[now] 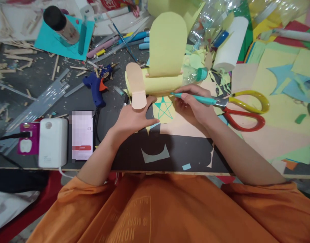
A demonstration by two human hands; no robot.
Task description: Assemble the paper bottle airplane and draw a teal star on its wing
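Observation:
A plastic bottle wrapped in yellow paper [165,84] lies crosswise in front of me, its green cap [202,74] to the right. A long yellow flap with a rounded end [168,44] stretches away from it, and a peach paper strip [136,77] sits across its left end. Below is a yellow paper flap with a teal star outline [165,109], partly filled in. My left hand [132,118] rests at the flap's left, thumb and forefinger apart; its other fingers are partly hidden. My right hand [194,103] grips a teal marker [195,98], tip near the flap's upper right.
Scissors with yellow and red handles [246,119] lie right of my right hand. At left are a blue glue gun [95,86], a phone [82,135], a white power bank [53,143] and glue sticks [41,104]. Paper sheets [279,111] cover the right side.

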